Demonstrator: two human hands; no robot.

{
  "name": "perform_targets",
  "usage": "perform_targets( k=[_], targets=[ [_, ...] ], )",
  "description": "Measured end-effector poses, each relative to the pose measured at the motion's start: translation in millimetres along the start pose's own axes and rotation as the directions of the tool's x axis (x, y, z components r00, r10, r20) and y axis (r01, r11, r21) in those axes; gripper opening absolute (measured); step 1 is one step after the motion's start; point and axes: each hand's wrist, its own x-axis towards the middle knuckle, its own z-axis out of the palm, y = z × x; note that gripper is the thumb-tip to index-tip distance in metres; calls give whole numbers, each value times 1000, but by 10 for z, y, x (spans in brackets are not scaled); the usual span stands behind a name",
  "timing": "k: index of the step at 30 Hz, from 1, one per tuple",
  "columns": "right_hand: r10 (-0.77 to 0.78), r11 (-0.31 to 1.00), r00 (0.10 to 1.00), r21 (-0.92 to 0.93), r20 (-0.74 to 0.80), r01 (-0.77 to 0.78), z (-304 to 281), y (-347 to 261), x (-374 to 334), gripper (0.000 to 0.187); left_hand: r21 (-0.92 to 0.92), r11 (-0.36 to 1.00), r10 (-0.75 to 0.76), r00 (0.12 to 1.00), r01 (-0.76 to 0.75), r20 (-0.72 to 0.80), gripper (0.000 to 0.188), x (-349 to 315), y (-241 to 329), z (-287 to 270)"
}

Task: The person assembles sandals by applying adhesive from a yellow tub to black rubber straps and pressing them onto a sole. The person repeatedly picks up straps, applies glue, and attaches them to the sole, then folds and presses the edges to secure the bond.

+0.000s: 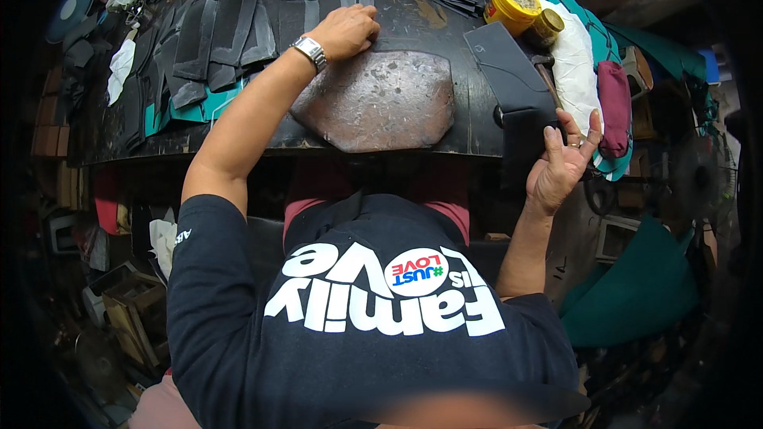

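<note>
Our left hand reaches across a dark table, fingers curled near overlapping grey-edged black panels; we cannot tell whether they grip anything. Our right hand, fingers spread, is at the right front edge beside a black sheet that hangs over it; whether they touch is unclear. A worn, mottled slab lies between our hands. Beyond the sheet stands a yellow tub; a white bundle and maroon roll crowd the right side.
</note>
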Motion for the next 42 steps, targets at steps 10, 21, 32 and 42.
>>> perform_targets(
  k=[10, 21, 32, 42],
  targets=[
    [2, 997, 999, 82, -54, 2, -74, 37, -27, 79, -317, 943, -6, 949, -99, -316, 10, 185, 2, -74],
    [-27, 996, 995, 82, -97, 35, -33, 75, -18, 77, -572, 774, 115, 949, -270, -292, 20, 117, 1450, 10],
    [-50, 989, 988, 129, -146, 69, -280, 62, 21, 74, -554, 764, 171, 931, -331, -322, 28, 159, 996, -79],
    [60, 961, 992, 274, -115, -27, -183, 82, 136, 71, -278, 944, 117, 967, -179, -228, 36, -264, 1192, 102]
  ],
)
